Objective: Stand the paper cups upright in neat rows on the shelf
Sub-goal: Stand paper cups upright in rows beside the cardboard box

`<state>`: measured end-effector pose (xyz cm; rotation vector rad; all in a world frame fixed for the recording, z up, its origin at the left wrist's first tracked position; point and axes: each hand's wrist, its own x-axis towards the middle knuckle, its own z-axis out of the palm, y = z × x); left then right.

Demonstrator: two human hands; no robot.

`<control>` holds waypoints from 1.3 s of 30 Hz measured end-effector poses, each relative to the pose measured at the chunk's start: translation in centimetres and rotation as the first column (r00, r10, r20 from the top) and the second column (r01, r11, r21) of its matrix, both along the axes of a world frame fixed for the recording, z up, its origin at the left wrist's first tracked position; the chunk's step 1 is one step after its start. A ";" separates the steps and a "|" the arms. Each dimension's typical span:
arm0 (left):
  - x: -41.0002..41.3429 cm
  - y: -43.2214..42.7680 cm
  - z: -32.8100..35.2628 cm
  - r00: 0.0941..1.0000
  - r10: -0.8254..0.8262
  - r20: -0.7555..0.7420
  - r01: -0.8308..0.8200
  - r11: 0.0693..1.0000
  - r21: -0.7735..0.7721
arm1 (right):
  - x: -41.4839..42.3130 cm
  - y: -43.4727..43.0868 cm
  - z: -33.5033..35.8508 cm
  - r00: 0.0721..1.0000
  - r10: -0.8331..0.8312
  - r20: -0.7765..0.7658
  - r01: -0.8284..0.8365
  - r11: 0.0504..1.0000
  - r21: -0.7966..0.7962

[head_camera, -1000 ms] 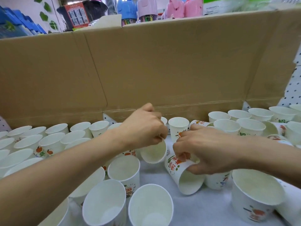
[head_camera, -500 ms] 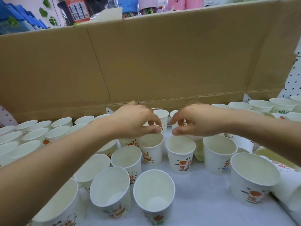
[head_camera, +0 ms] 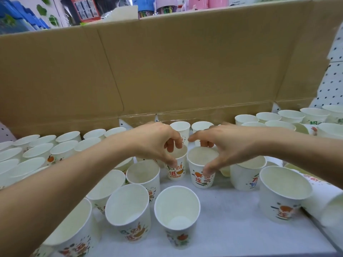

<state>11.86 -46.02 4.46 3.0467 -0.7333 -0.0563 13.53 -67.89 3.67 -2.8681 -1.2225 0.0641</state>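
White paper with bright fruit prints: that is what I have in each hand. My left hand comes down over the left cup, thumb on its near wall and fingers hooked over the far rim, so I am pinching it. My right hand holds the right cup the same way. Both cups stand mouth up on the white shelf, side by side and almost touching, about midway between the near edge and the cardboard wall at the far side.

What matters for the next move is that each cup sits straight below its own hand with its long axis upright, so I judge nothing needs turning, only sliding. Just beyond my fingers two more upright cups, one on the left and one on the right, stand against the cardboard. My pair lines up with them, just nearer to me. Pushing straight away from me should bring both cups into line behind those two.

Neither hand needs to cross over. Near right, a fallen cup lies on its side, closer to my right hand, and it has yet to be stood up.
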 end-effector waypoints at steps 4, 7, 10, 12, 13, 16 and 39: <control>-0.1 0.1 -0.1 1.000 0.015 0.004 -0.014 1.000 -0.013 | -0.2 0.2 -0.2 0.999 -0.040 0.022 0.041 0.999 -0.025; -0.5 0.1 0.1 1.000 0.023 -0.005 -0.023 0.999 -0.022 | -0.8 0.2 0.0 0.999 -0.034 0.001 0.034 0.998 -0.045; -0.9 0.2 0.5 0.999 0.004 0.048 -0.001 0.998 -0.063 | -1.3 -1.0 1.9 0.994 -0.054 -0.100 0.064 0.993 0.096; -1.3 0.0 0.8 0.994 -0.041 0.097 0.053 0.991 -0.123 | -1.2 -2.9 3.6 0.988 -0.092 -0.127 0.127 0.945 0.302; -1.5 -0.3 0.9 0.991 -0.072 0.110 0.087 0.985 -0.146 | -1.2 -3.9 4.3 0.987 -0.108 -0.121 0.145 0.920 0.365; -1.2 -2.6 1.2 0.981 -0.159 0.109 0.173 0.975 -0.137 | -2.1 -6.4 4.7 0.981 -0.172 -0.092 0.193 0.923 0.334; 5.4 -12.3 0.7 0.953 0.044 0.300 -0.081 0.990 0.112 | -0.6 -11.2 0.6 0.968 -0.097 0.233 0.076 0.993 0.094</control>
